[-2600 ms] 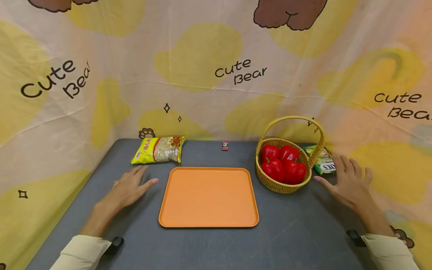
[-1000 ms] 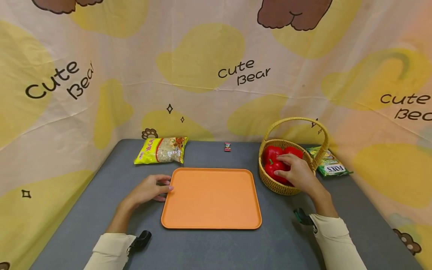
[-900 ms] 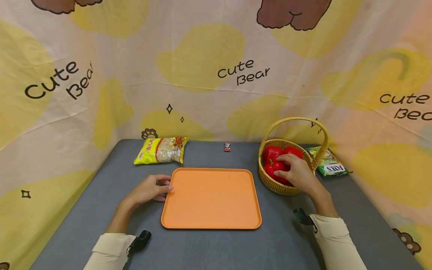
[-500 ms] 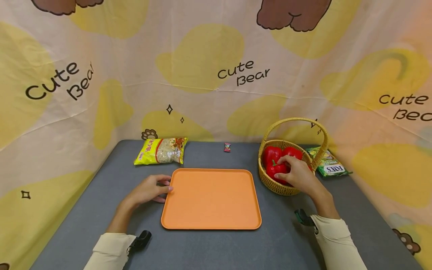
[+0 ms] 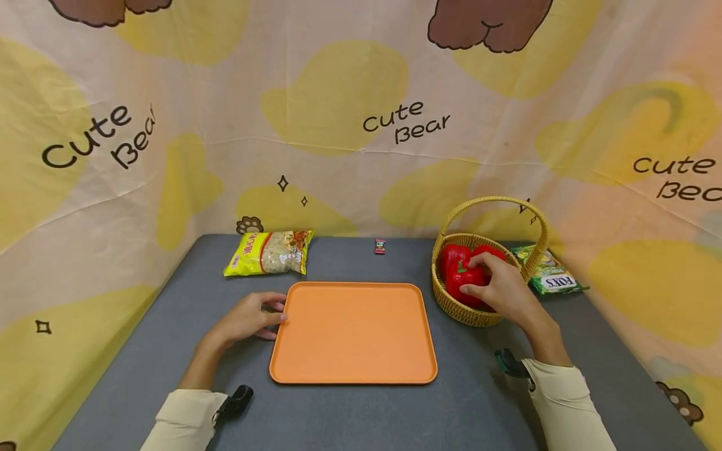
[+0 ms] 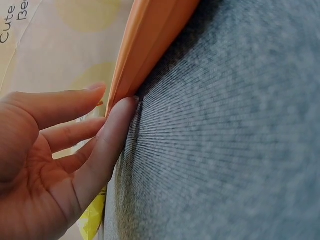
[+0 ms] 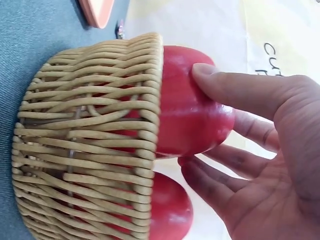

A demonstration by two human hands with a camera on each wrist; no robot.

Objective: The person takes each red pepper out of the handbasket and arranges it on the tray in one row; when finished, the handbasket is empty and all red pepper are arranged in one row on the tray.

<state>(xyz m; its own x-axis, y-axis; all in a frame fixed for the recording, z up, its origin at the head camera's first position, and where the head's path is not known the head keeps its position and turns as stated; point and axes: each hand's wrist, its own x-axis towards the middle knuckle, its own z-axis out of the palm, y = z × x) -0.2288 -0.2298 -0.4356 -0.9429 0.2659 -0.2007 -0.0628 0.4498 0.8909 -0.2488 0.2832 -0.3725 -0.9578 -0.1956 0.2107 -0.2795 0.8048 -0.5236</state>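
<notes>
My right hand (image 5: 506, 289) grips a red bell pepper (image 7: 187, 115) in the wicker basket (image 5: 459, 311). In the right wrist view the thumb lies on its near side, with the fingers curled behind it, and the pepper stands partly above the rim. More red bell peppers (image 7: 170, 210) share the basket, partly hidden by the hand. At the left edge of the orange tray (image 5: 353, 335), my left hand (image 5: 246, 321) pinches the rim, thumb at the top and fingers along the outer side. The tray rests flat on the table and bears nothing.
A yellow bag (image 5: 271, 253) lies at the back left of the grey table (image 5: 361, 416). One small wrapped candy (image 5: 380, 246) lies at the back middle. Right of the basket is a green FOX'S packet (image 5: 555, 275). The basket's tall handle (image 5: 491, 199) arches over the peppers.
Both hands have moved inward, the left to the tray's edge and the right into the basket. The gripped bell pepper has shifted and risen slightly. The tray stays in place.
</notes>
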